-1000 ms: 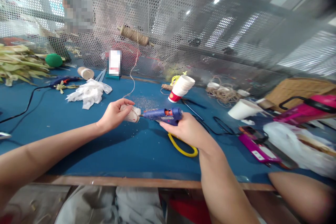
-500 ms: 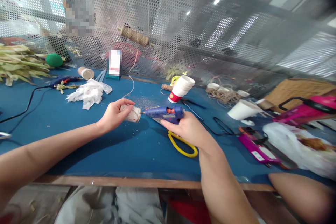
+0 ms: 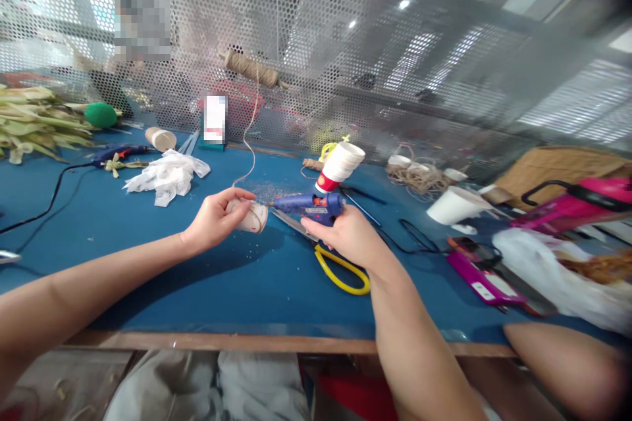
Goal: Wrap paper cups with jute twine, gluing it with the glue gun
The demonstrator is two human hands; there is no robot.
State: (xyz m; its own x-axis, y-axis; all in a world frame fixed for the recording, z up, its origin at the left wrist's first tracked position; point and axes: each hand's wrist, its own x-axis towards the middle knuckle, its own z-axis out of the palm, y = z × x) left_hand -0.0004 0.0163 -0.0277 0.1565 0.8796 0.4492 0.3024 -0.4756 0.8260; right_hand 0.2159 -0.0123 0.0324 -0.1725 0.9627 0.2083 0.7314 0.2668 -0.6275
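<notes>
My left hand (image 3: 217, 218) is wrapped round a small white paper cup (image 3: 255, 217) lying on its side, its end turned toward the right. Thin twine (image 3: 253, 125) runs from a spool (image 3: 251, 70) on the mesh down to the cup, and a strand crosses the cup's side. In my right hand (image 3: 345, 231) is a blue hot glue gun (image 3: 311, 205), its nozzle pointing left close to the cup's edge; whether they touch I cannot tell. Beneath the gun lie scissors with yellow handles (image 3: 340, 271), their blades partly covered.
A leaning stack of paper cups (image 3: 340, 166) stands behind the glue gun. Crumpled white plastic (image 3: 170, 174), a second glue gun (image 3: 116, 154) and a green ball (image 3: 101, 115) lie left. Right are a white cup (image 3: 455, 205), a purple power strip (image 3: 481, 276) and another person's arm (image 3: 563, 362).
The glue gun's nozzle has risen slightly against the cup, and more of the scissors' blades shows. My left hand keeps its grip on the cup, which has tilted a little.
</notes>
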